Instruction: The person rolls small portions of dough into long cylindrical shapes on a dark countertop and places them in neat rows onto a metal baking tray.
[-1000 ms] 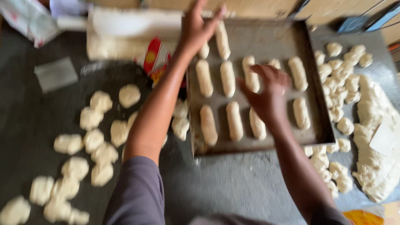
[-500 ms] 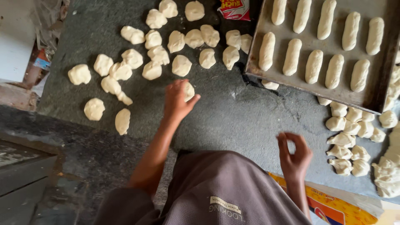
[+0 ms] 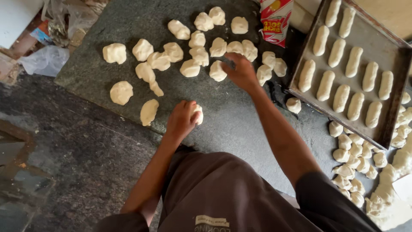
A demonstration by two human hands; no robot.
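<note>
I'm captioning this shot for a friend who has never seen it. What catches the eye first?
Pale dough pieces lie scattered across the dark stone slab, with the left hand cupped over one dough ball and the right hand among the cluster. At upper right, a metal baking tray holds rows of shaped dough logs.

Obscured, as I see it: dough ball (image 3: 198,114) mostly covered by left hand (image 3: 182,120); right hand (image 3: 240,71) fingertips blurred among dough pieces (image 3: 218,71); baking tray (image 3: 401,56) cropped at top edge; dough mass (image 3: 386,202) cut off lower right.
</note>
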